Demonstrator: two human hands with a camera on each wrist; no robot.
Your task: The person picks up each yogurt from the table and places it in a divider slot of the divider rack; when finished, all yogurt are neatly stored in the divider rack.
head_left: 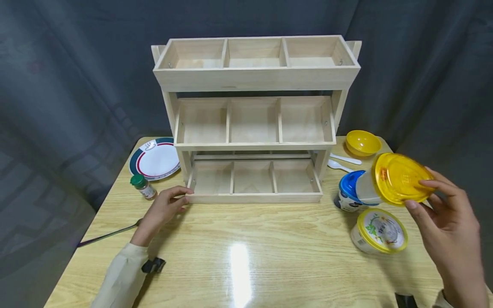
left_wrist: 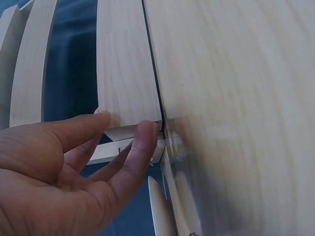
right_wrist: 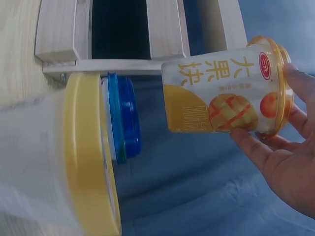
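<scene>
My right hand grips a fruit cup around its rim. Its transparent yellow lid faces me in the head view, and the cup is tilted above the table. Below it are a blue-lidded tub and a tub with a yellow-rimmed lid. At the left, my left hand holds the front left corner of the lowest tier of a wooden three-tier rack. In the left wrist view its fingertips are against the end of the front board.
Left of the rack are a plate, a green-capped jar and a long thin utensil. A yellow bowl and white plastic utensils lie at the right. Each rack tier has three compartments. Dark curtains hang behind.
</scene>
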